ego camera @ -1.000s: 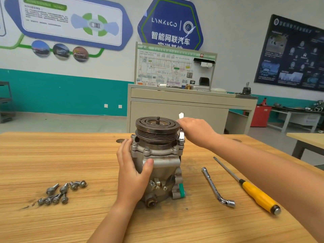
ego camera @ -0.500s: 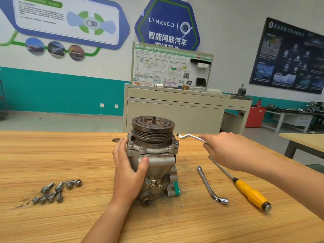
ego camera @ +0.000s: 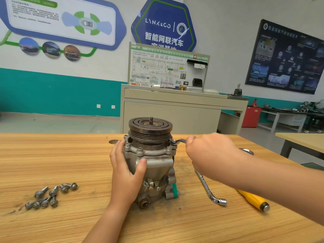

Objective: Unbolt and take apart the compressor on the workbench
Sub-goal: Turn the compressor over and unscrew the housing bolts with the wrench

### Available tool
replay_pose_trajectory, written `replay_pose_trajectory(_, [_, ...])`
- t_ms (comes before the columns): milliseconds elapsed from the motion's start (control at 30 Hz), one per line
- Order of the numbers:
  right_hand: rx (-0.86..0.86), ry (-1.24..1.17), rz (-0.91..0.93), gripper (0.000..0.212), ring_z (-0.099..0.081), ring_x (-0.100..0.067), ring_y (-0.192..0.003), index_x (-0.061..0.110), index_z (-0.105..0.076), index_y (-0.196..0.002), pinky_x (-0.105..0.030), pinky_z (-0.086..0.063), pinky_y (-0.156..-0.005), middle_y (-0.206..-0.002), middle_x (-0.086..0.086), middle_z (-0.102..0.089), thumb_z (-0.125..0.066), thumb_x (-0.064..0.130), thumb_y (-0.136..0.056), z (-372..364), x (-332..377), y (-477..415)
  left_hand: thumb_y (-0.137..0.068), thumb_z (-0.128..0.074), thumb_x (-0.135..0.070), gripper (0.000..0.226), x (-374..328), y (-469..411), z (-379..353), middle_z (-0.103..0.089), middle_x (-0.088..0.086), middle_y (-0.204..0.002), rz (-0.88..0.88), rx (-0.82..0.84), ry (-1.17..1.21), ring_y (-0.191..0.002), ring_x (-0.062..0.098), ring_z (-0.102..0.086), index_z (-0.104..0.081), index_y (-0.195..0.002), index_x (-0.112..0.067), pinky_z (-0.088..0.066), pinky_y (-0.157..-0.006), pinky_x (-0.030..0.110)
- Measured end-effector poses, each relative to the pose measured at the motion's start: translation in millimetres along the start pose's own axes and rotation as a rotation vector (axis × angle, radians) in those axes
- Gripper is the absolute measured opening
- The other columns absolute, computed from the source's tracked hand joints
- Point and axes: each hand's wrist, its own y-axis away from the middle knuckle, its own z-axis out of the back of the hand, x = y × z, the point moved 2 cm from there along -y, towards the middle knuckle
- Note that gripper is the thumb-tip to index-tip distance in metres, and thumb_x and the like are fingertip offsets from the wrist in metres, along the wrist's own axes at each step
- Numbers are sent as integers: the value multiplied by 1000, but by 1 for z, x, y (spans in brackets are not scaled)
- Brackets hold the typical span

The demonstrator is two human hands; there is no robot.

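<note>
Loose bolts (ego camera: 49, 195) are lying lower left. At centre, the left hand (ego camera: 126, 165) is clasping the upright compressor (ego camera: 154, 160). Beyond, the right hand (ego camera: 208, 151) is gripping a wrench (ego camera: 181, 141) on a flange bolt (ego camera: 173, 142), likely loosening it; next needs a firm turn.

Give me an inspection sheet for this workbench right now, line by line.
Surface: wooden workbench, some stains.
Job's things: compressor upright, pulley on top; wrench at its right side; loose bolts lie left.
Clutter: socket wrench and yellow screwdriver lie right.
Grips: left hand holds the compressor; right hand holds the wrench.
Cables: nothing seen.
Surroundings: cabinet with diagram board behind; wall posters.
</note>
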Motion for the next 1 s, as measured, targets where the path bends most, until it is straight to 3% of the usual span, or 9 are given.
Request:
replay_pose_trajectory(167, [-55,85,44,32,-28,-15,-47,7,-45,-124,-25,-23,-38,-62,0,-30,-42,7,-92,-5,-9,-3,-66,-42,-61,72,0,-1,0,-24,-9,-145,11,6,9,-126,-11,-20,-20,-132,-42,-18,-87,-8])
replay_pose_trajectory(367, [64,103,114,14,-37,-15,-54,11,-50,-92,-24,-30,-43,-65,1,-37,-39,2,-90,9,-14,-32,-68,-43,-58,71,0,0,0,-28,-12,-136,-10,-2,20,-115,-31,-19,-22,-133,-38,-18,-87,-9])
replay_pose_trajectory(500, [58,129,114,21,-39,-16,-55,9,-53,-105,-24,-28,-42,-65,1,-36,-41,2,-90,2,-13,-41,-69,-44,-58,66,2,-2,0,-29,-14,-135,-19,-2,7,-115,-31,-20,-20,-129,-45,-20,-87,-9])
replay_pose_trajectory(700, [-6,43,74,5,-39,-13,-48,11,-34,-91,-25,-28,-39,-60,0,-41,-37,7,-90,-20,-16,-37,-69,-44,-57,67,1,0,0,-30,-20,-131,-25,-4,24,-115,-31,-20,-21,-130,-42,-19,-86,-9])
replay_pose_trajectory(800, [16,37,80,13,-40,-12,-50,11,-38,-104,-23,-28,-40,-63,1,-42,-38,8,-91,-27,-24,-41,-69,-45,-58,64,1,1,1,-25,-35,-126,-30,-4,36,-114,-32,-20,-20,-128,-47,-19,-86,-9])
replay_pose_trajectory(867, [18,54,82,22,-40,-12,-50,10,-39,-113,-23,-27,-40,-64,1,-40,-40,6,-91,-28,-28,-45,-69,-45,-59,62,0,1,1,-23,-38,-125,-28,-2,41,-114,-33,-20,-20,-126,-52,-20,-86,-9])
replay_pose_trajectory(1000, [-66,95,73,24,-38,-14,-52,9,-47,-113,-24,-28,-42,-64,1,-35,-43,1,-91,-33,-29,-67,-69,-45,-58,59,0,0,1,-22,-41,-125,-31,-2,44,-113,-34,-19,-20,-122,-55,-19,-86,-10])
